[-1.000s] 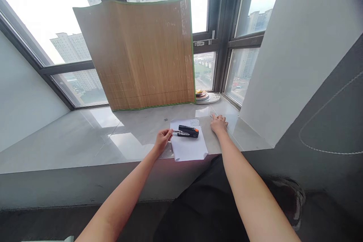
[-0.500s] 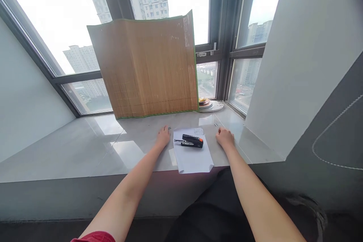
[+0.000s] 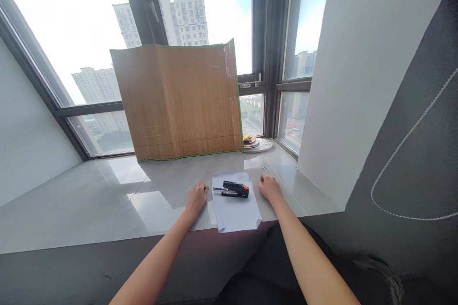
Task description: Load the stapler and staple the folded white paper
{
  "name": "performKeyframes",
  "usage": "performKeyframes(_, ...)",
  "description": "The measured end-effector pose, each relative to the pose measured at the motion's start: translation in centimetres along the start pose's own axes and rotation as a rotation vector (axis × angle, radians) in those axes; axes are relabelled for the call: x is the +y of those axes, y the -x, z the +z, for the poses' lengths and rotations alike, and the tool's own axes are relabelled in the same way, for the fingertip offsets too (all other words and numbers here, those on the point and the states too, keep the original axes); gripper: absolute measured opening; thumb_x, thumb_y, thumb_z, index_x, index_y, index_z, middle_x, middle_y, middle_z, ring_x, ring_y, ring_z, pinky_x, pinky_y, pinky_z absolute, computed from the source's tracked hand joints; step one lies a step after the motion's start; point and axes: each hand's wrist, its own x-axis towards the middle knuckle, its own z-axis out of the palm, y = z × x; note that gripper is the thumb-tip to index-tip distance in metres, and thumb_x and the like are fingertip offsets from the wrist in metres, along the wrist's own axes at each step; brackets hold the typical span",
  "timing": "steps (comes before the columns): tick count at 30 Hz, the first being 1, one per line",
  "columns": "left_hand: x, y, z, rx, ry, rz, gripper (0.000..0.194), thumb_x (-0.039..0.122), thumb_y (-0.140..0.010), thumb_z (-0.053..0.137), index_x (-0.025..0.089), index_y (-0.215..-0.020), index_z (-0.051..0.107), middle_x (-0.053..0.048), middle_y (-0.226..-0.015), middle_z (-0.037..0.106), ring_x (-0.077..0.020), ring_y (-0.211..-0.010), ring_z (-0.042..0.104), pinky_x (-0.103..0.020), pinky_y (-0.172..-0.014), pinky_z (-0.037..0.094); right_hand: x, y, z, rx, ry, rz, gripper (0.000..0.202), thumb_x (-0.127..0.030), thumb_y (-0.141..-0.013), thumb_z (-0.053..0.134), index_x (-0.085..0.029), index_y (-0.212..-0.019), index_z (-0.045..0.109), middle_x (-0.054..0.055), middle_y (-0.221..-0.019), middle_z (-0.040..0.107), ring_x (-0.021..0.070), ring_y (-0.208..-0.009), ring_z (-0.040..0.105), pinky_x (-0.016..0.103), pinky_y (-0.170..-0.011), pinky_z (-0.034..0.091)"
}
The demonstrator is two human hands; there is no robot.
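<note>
Stapler (image 3: 236, 189) on a sheet of paper (image 3: 237, 212), on the windowsill (image 3: 96, 214) — left hand (image 3: 197, 197) to the paper's left, right hand (image 3: 270, 187) to its right. Behind, a bamboo mat (image 3: 186, 100) stands before the window (image 3: 211, 5); stacked plates (image 3: 258, 145) sit at its right.

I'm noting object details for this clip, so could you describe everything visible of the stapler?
The stapler is mostly black, apparently plastic, with an orange patch at its right end and a slim, silvery, metal-looking part sticking out at the left. Its upper arm and base spread apart toward the left. It lies crosswise on the white paper, between the left hand and right hand; neither touches it. Fine markings are unreadable.
</note>
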Motion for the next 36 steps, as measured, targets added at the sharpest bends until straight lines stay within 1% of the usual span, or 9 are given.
performKeyframes(4, 0.1, -0.1, 0.1, 0.031, -0.048, 0.012, 0.017, 0.012, -0.103, 0.054, 0.017, -0.108, 0.069, -0.014, -0.113, 0.074, -0.0304, -0.114, 0.069, -0.038, -0.097, 0.049, -1.5, 0.7, 0.4, -0.003, -0.063, -0.075, 0.021, -0.008, -0.096, 0.055, -0.019, -0.097, 0.072, 0.012, -0.103, 0.078, 0.0254, -0.104, 0.072, 0.031, -0.078, 0.041)
performKeyframes(8, -0.1, -0.4, 0.3, 0.026, 0.041, 0.02, 0.027, 0.009, -0.102, 0.056, 0.016, -0.125, 0.068, -0.013, -0.117, 0.073, -0.0281, -0.118, 0.069, -0.036, -0.101, 0.049, -2.5, 0.9, 0.7, 0.053, -0.141, -0.097, 0.019, -0.01, -0.099, 0.054, -0.019, -0.096, 0.071, 0.009, -0.094, 0.074, 0.0225, -0.094, 0.068, 0.029, -0.072, 0.038)
performKeyframes(14, -0.2, -0.4, 0.5, 0.037, 0.107, 0.036, 0.03, 0.011, -0.109, 0.042, 0.017, -0.112, 0.072, -0.015, -0.122, 0.069, -0.0245, -0.106, 0.071, -0.034, -0.094, 0.052, -2.2, 0.7, 1.2, 0.068, -0.201, -0.14, 0.019, -0.009, -0.098, 0.056, -0.02, -0.093, 0.07, 0.006, -0.088, 0.069, 0.0206, -0.089, 0.064, 0.027, -0.072, 0.038)
performKeyframes(18, -0.2, -0.4, 0.6, 0.053, 0.151, -0.021, 0.034, 0.013, -0.111, 0.039, 0.017, -0.125, 0.07, -0.016, -0.119, 0.074, -0.028, -0.108, 0.073, -0.038, -0.094, 0.052, -2.0, 0.6, 1.3, 0.09, -0.238, -0.141, 0.018, -0.01, -0.096, 0.056, -0.021, -0.087, 0.067, 0.005, -0.082, 0.067, 0.0214, -0.087, 0.063, 0.028, -0.071, 0.038)
performKeyframes(20, -0.3, -0.3, 0.6, 0.052, 0.173, -0.03, 0.039, 0.009, -0.109, 0.038, 0.016, -0.132, 0.068, -0.017, -0.12, 0.075, -0.0284, -0.109, 0.073, -0.038, -0.094, 0.052, -2.2, 0.6, 1.2, 0.129, -0.317, -0.207, 0.016, -0.018, -0.099, 0.058, -0.023, -0.085, 0.065, 0.004, -0.08, 0.066, 0.0225, -0.085, 0.062, 0.03, -0.072, 0.041)
performKeyframes(24, -0.6, -0.2, 0.6, 0.082, 0.209, -0.005, 0.041, 0.002, -0.103, 0.037, 0.015, -0.128, 0.066, -0.017, -0.119, 0.074, -0.0264, -0.106, 0.071, -0.036, -0.092, 0.051, -3.1, 1.1, 1.2, 0.17, -0.552, -0.509, 0.024, -0.041, -0.107, 0.056, -0.025, -0.094, 0.067, 0.005, -0.091, 0.071, 0.0246, -0.092, 0.065, 0.037, -0.086, 0.052)
performKeyframes(27, -0.6, -0.2, 0.6, 0.052, 0.208, 0.009, 0.033, 0.006, -0.105, 0.037, 0.016, -0.117, 0.066, -0.015, -0.111, 0.073, -0.0269, -0.104, 0.07, -0.037, -0.093, 0.051, -3.9, 1.6, 1.6, 0.146, -0.574, -0.66, 0.025, -0.042, -0.11, 0.054, -0.025, -0.098, 0.068, 0.006, -0.101, 0.072, 0.0254, -0.101, 0.066, 0.04, -0.093, 0.054)
performKeyframes(33, -0.4, 0.0, 0.0, -0.013, 0.244, 0.185, 0.036, 0.009, -0.101, 0.046, 0.018, -0.126, 0.07, -0.015, -0.123, 0.07, -0.0282, -0.118, 0.067, -0.041, -0.106, 0.051, -4.4, 1.7, 2.7, 0.092, -0.493, -0.709, 0.028, -0.037, -0.114, 0.049, -0.025, -0.096, 0.066, 0.006, -0.102, 0.072, 0.0243, -0.098, 0.064, 0.043, -0.098, 0.053)
performKeyframes(36, -0.6, 0.1, 0.2, -0.066, 0.258, 0.252, 0.033, 0.007, -0.096, 0.054, 0.02, -0.119, 0.074, -0.012, -0.124, 0.069, -0.027, -0.12, 0.066, -0.038, -0.108, 0.052, -4.3, 1.6, 2.8, 0.086, -0.491, -0.704, 0.024, -0.035, -0.114, 0.051, -0.025, -0.097, 0.066, 0.005, -0.102, 0.071, 0.0241, -0.099, 0.063, 0.042, -0.097, 0.053)
